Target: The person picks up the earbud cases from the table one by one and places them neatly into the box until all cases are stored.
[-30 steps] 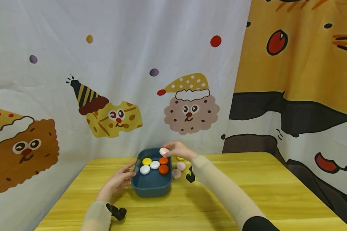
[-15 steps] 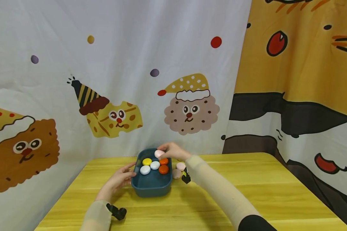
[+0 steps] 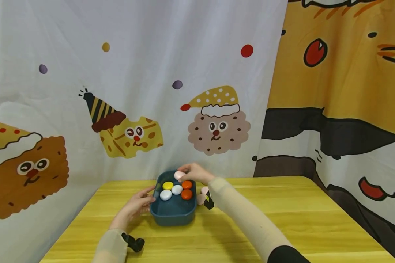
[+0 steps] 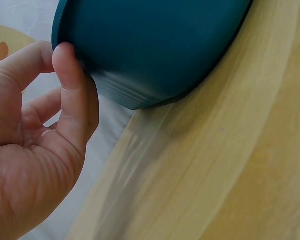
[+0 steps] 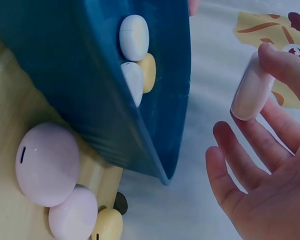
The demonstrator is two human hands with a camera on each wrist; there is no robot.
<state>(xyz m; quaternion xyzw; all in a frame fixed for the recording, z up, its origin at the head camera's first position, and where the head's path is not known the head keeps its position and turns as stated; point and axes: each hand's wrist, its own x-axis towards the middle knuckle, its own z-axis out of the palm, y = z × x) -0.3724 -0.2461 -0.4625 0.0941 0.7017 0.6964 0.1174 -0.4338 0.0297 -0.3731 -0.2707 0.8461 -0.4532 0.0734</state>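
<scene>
My right hand (image 3: 196,173) pinches a smooth, rounded pale-pink piece (image 5: 252,90) between thumb and fingers, over the far end of an open blue bin (image 3: 172,219). The other fingers are spread in the right wrist view. Inside the bin lie similar pebble-like pieces: two white pieces (image 3: 166,195), a yellow piece (image 3: 168,186) and two orange-red pieces (image 3: 186,194). With its thumb and fingers at the rim, my left hand (image 3: 135,206) grips the bin's left side. The left wrist view shows the thumb (image 4: 67,67) against the outer wall.
To the bin's right, two pale-pink pieces (image 5: 47,164) with dark slots lie on the wooden table (image 3: 250,219). A yellow piece (image 5: 108,225) sits beyond them, close to the table's back edge. A printed curtain (image 3: 138,44) hangs behind the table.
My right hand has moved left with the pale-pink piece, from the bin's far right rim to over its inside. The left hand has stayed on the bin.
</scene>
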